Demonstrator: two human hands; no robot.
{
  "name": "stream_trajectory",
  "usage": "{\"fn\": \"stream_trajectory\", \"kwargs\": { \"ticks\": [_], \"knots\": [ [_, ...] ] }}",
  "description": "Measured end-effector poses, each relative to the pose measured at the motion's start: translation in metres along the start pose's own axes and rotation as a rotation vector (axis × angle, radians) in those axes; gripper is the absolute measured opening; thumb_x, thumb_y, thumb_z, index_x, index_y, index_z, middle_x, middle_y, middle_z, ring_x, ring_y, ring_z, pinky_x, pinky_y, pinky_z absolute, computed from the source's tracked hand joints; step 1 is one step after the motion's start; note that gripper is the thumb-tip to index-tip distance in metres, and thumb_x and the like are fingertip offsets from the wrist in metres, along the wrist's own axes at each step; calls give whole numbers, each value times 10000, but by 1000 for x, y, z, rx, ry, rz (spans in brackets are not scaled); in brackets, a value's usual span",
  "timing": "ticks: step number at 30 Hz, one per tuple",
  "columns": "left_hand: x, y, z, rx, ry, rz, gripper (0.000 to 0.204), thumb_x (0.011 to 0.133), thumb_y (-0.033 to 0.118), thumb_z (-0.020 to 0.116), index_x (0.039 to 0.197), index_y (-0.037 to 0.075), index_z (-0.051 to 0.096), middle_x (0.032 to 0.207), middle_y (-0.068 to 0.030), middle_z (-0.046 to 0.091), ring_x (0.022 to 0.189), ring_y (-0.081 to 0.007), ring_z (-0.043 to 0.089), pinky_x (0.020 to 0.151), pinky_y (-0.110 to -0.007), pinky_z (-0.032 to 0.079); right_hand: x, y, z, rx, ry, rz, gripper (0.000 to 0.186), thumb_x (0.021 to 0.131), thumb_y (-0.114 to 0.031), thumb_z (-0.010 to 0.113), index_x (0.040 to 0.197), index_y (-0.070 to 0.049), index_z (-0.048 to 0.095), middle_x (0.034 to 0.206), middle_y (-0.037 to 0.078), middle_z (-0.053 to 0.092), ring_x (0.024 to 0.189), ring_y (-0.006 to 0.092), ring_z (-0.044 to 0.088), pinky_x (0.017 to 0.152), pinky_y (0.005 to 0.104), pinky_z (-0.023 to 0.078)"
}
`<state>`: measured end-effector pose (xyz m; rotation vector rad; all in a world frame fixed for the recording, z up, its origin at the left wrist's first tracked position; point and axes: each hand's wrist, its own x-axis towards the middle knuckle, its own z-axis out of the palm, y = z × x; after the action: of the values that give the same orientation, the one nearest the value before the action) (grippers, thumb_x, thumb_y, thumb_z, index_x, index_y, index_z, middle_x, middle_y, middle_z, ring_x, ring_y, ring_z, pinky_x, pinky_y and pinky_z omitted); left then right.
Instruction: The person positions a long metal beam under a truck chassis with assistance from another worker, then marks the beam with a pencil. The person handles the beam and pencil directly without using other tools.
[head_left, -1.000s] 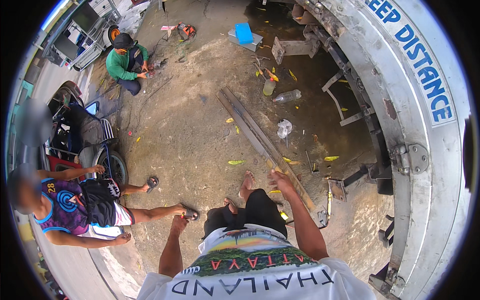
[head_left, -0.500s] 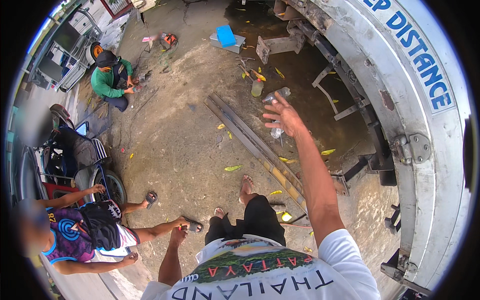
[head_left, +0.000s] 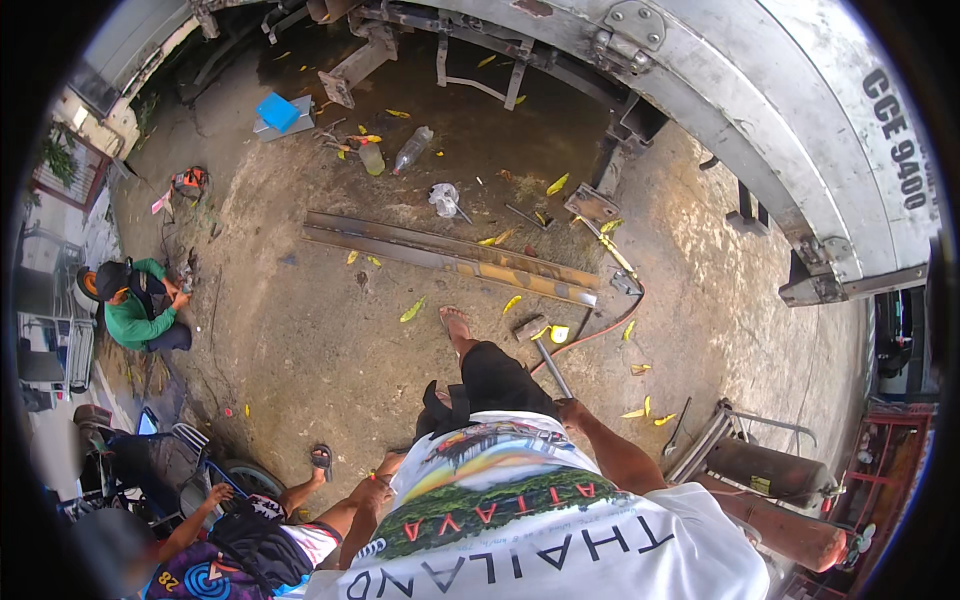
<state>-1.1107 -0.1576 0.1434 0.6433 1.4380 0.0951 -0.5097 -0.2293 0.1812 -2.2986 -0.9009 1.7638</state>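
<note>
My right hand (head_left: 573, 413) is low beside my black shorts, at the near end of a sledgehammer's handle (head_left: 553, 368). I cannot tell whether it grips the handle or only overlaps it in view. The hammer's head (head_left: 530, 327) rests on the ground next to a yellow tape measure (head_left: 559, 333). At my left side, my left hand (head_left: 390, 464) is close to my shirt, its fingers mostly hidden. Two long metal bars (head_left: 450, 262), rusty and partly yellow, lie across the ground ahead of my foot.
A worker in green (head_left: 140, 315) crouches far left; another person (head_left: 240, 560) sits near left beside a motorcycle. A truck body (head_left: 740, 110) spans the upper right. Bottles (head_left: 412, 150), a plastic bag (head_left: 444, 200) and a blue case (head_left: 278, 112) lie ahead. A hose (head_left: 610, 325) and gas cylinders (head_left: 770, 520) are right.
My view has turned to the right. My right arm, stretched forward with spread fingers before, is now lowered to my side. My left hand has come closer to my shirt.
</note>
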Motion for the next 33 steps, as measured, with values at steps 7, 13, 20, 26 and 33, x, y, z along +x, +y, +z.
{"fn": "stream_trajectory", "kwargs": {
  "ticks": [7, 13, 20, 26, 33],
  "knots": [
    [29, 69, -65, -135, -159, 88, 334, 934, 131, 580, 1253, 67, 651, 825, -10, 609, 737, -156, 644, 555, -290, 472, -44, 14, 72, -161, 241, -230, 342, 960, -321, 596, 1105, -31, 705, 1054, 176, 723, 946, 275, 700, 824, 394, 546],
    [17, 154, -65, 115, 170, 193, 343, 953, 160, 563, 1255, 71, 700, 961, -26, 679, 795, -139, 659, 644, -277, 496, -32, 40, 107, 291, 147, -161, 374, 900, -304, 664, 1162, -41, 716, 1090, 169, 749, 963, 190, 692, 865, 364, 548],
    [3, 286, -88, 639, 508, 526, 645, 998, 221, 585, 1586, 138, 333, 1425, -193, 557, 1305, -357, 539, 1014, -473, 469, -54, 58, 91, 394, 322, -152, 333, 907, -240, 648, 1125, 4, 706, 1010, 114, 740, 909, 233, 694, 812, 364, 551],
    [-66, 441, -55, 614, 806, 952, 815, 1009, 434, 594, 1637, 331, 84, 1688, -217, -59, 1539, -478, 51, 1201, -605, 205, -101, 42, 72, 713, 346, 133, 311, 946, -270, 632, 1107, -20, 722, 947, 75, 725, 761, 178, 649, 671, 342, 528],
    [-77, 485, -38, 838, 1105, 772, 801, 999, 594, 507, 1633, 361, 77, 1699, -162, -80, 1543, -469, -6, 1191, -646, 191, -110, 60, 64, 776, 321, 62, 299, 912, -156, 700, 1150, 24, 719, 1065, 88, 745, 983, 176, 679, 875, 340, 548]
  ]
}}
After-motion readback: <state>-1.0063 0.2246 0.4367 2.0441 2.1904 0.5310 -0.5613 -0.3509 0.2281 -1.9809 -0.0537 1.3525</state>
